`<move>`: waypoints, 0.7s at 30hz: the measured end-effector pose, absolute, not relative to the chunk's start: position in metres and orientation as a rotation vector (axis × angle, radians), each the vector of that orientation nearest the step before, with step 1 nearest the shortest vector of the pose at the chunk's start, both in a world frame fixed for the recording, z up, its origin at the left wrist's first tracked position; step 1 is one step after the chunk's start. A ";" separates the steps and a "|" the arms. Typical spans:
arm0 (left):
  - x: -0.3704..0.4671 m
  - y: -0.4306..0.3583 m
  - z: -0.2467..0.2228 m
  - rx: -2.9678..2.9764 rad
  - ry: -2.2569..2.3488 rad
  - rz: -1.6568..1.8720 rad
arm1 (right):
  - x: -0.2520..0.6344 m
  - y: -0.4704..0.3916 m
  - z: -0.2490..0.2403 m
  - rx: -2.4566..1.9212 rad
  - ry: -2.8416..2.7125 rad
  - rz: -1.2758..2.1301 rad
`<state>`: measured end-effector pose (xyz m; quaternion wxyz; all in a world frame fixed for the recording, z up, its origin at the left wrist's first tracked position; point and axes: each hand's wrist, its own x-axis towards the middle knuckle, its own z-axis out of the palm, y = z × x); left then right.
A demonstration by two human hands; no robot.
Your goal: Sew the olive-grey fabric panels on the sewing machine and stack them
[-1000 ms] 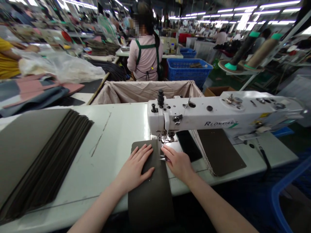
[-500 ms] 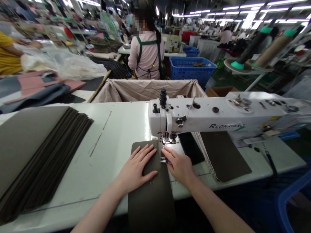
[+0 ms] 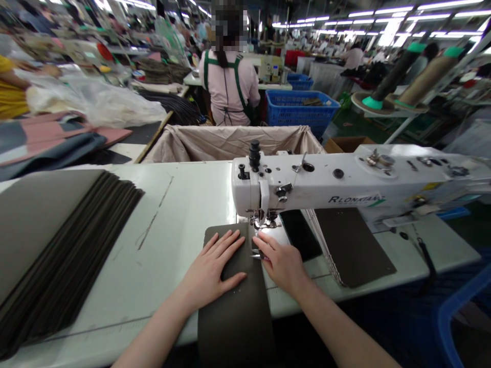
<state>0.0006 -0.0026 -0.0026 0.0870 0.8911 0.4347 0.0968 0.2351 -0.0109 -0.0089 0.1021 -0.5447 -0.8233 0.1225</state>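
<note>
A dark olive fabric panel [image 3: 238, 327] lies lengthwise under the presser foot of a white sewing machine [image 3: 307, 179] and hangs over the table's front edge. Flat on the panel, fingers spread, rests my left hand [image 3: 210, 271]. My right hand [image 3: 286, 266] curls around small thread snips [image 3: 256, 254], whose pointed metal tips poke out to the left. Its fingertips press at the panel's right edge, just in front of the needle area. Most of the snips' body is hidden in the palm.
A thick stack of olive panels [image 3: 49, 230] fills the table's left side. Right of my hand lie a dark phone-like slab [image 3: 301, 235] and more panels [image 3: 353, 245]. Behind the table stands a cloth-lined bin [image 3: 238, 138]; a co-worker [image 3: 230, 87] sits beyond it, near a blue basket [image 3: 301, 110].
The co-worker ahead has turned to face away. My hands and the panel hold almost the same place at the machine; the whole view has shifted slightly.
</note>
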 end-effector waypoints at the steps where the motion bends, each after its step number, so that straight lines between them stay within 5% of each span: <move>1: 0.001 -0.002 -0.003 2.654 1.288 0.293 | 0.235 -0.011 -0.009 -1.611 -2.431 0.361; 21: 0.000 0.000 -0.002 2.631 1.261 0.328 | 0.234 -0.011 -0.008 -1.597 -2.408 0.370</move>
